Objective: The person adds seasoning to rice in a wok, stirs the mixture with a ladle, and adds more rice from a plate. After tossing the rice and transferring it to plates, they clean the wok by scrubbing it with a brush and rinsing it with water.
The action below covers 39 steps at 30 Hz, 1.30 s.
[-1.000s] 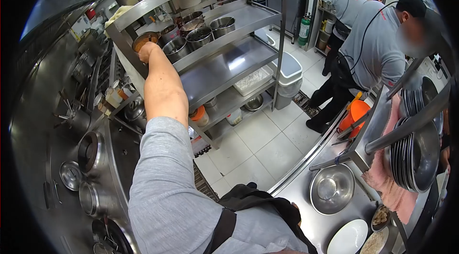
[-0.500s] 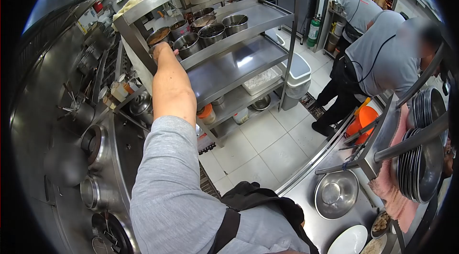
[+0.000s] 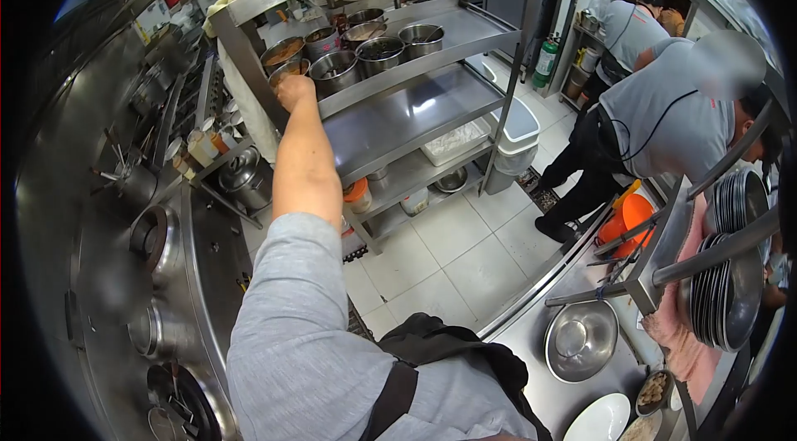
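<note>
My left hand (image 3: 295, 90) is at the near left corner of the upper steel shelf (image 3: 465, 22), its fingers closed at the near rim of a small metal pot (image 3: 290, 70). The fingertips are partly hidden. Just behind that pot stands one with orange-brown contents (image 3: 282, 53). To its right is a pot with dark contents (image 3: 334, 71), with several more metal pots beside and behind it. My right hand is out of view.
Two people in grey shirts, the nearer one (image 3: 664, 109) bending, are at the right. A metal bowl (image 3: 581, 341) and white plate (image 3: 599, 418) lie on the lower-right counter. Stacked dark plates (image 3: 726, 291) stand beside a pink towel (image 3: 677, 341). Burners line the left.
The view has shifted slightly. My left hand has turned and drawn a little toward me, showing more of the small pot's inside. The nearer person's head has moved left.
</note>
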Tool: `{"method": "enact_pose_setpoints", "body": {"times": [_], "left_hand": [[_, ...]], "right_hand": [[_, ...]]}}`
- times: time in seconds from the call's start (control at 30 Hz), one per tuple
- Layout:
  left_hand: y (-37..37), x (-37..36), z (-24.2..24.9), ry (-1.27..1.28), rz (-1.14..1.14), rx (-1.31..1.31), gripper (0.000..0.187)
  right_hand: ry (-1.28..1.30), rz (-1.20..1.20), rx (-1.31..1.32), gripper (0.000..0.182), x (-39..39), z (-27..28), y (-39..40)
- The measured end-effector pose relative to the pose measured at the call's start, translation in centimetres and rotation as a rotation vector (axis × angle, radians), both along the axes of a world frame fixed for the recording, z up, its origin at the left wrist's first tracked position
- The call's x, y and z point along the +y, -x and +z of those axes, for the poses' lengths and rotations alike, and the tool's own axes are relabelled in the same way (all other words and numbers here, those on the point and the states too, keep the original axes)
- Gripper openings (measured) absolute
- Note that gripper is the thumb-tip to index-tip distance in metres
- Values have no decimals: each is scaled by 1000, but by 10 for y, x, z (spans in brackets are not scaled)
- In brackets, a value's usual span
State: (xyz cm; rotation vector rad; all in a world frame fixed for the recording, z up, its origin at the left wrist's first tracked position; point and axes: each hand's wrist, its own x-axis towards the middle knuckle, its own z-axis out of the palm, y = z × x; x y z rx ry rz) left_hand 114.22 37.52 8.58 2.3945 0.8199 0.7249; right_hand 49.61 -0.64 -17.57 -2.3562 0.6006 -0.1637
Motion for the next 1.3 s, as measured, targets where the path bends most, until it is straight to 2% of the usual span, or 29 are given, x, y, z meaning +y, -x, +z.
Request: {"method": "enact_pose_setpoints", "body": {"times": [0.07,0.13,0.2,0.27,0.3,0.33,0.4,0.43,0.47,0.5,0.53,0.57,0.6,0.67,0.73,0.77,0.8,0.83,0.87,0.9,1.0,1.07,1.1,1.13,1.17,1.2,1.23,1.27,1.3], "left_hand": [[-1,3,-3,-101,-21,33,37],[-1,6,3,-281,-184,271,35],[17,4,15,-476,-244,357,35],[-10,24,3,-664,-353,416,34],[12,4,25,-647,-410,459,34],[40,-20,46,-746,-501,409,34],[68,-41,56,-665,-584,257,41],[99,-56,60,-652,-734,152,37],[120,-60,43,-578,-1016,-194,33],[180,-96,62,-184,-1101,130,29],[204,-107,40,202,-1349,186,29],[235,-123,27,381,-1546,357,29],[256,-137,5,578,-1690,678,31],[294,-170,-72,527,-1751,1258,33],[350,-195,-161,-65,-1828,1483,40],[380,-202,-178,-309,-1839,1559,42],[394,-188,-265,-324,-2130,1404,42],[427,-191,-207,-507,-2124,1379,44],[435,-202,-202,-559,-2161,1376,44],[444,-212,-197,-544,-2231,1428,44],[474,-228,-185,-456,-2392,1605,44],[500,-238,-180,-373,-2476,1734,44],[515,-242,-179,-326,-2511,1809,45],[532,-244,-178,-269,-2539,1892,45],[549,-257,-186,-222,-2751,1867,45],[574,-269,-188,-111,-2833,1914,47],[615,-284,-158,-293,-2761,1940,44],[650,-296,-150,-281,-2913,1883,46],[687,-306,-118,-328,-2963,1802,49]], "right_hand": [[-10,-19,12,22,6,2,6],[-16,-46,27,22,12,10,8],[57,-58,30,22,16,23,5],[102,20,36,23,4,-12,17],[80,-10,11,23,9,4,13],[137,53,-23,25,6,0,15],[144,58,-17,26,3,-7,15],[153,32,-3,25,4,-9,14],[160,19,14,25,5,-9,13],[165,-4,19,25,7,-9,12],[156,-20,30,26,8,-15,13],[136,-40,56,27,11,-17,14],[123,-52,78,28,13,-14,14],[119,-79,144,29,21,-8,24],[47,-141,146,28,32,-7,43],[28,-141,171,26,38,1,55],[22,-198,172,26,49,7,75],[-34,-247,284,28,61,13,93],[-94,-291,389,32,71,16,109],[-147,-397,306,40,86,13,133],[-256,-590,290,40,139,8,205],[-294,-664,353,47,184,-39,262],[-461,-795,506,51,202,-64,284],[-474,-814,505,51,213,-61,298],[-498,-972,462,52,227,-57,311],[-524,-1128,424,54,243,-50,329],[-487,-1133,399,50,252,-63,350],[-510,-1137,414,50,270,-70,376],[-480,-1141,352,45,273,-63,393]]}}
